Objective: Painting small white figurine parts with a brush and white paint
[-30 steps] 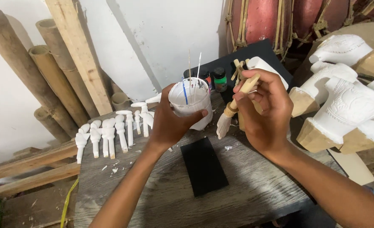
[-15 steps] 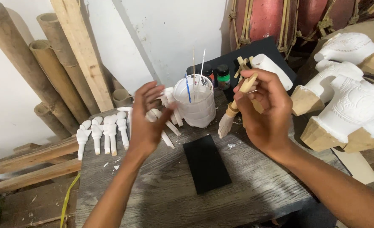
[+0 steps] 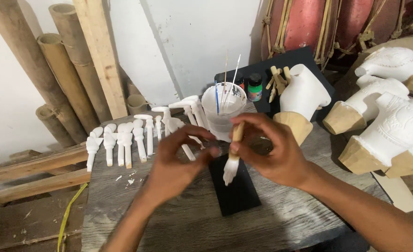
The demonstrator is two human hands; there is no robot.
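The right hand [image 3: 274,156] is closed around a small carved wooden piece [image 3: 232,161], gripped by its bare tan upper end, while the white-painted lower end hangs just above a black rectangular slab [image 3: 237,193] laid flat on the grey wooden counter [image 3: 169,224]. The left hand [image 3: 178,161] is held just beside the piece with its fingers spread and curled; nothing is clasped in it, and its fingertips are brought close to the right hand's fingers. Behind the hands a white plastic cup [image 3: 223,109] is set on the counter, with thin brushes stood in it. To the left of the cup a row of small white-painted carved pieces [image 3: 122,140] is laid out on the counter. A larger white-painted carving on a bare wooden base [image 3: 300,100] is placed to the right of the cup, and more white carvings [image 3: 393,126] are seen at the far right. Bamboo poles [image 3: 52,70] are leaned against the wall.
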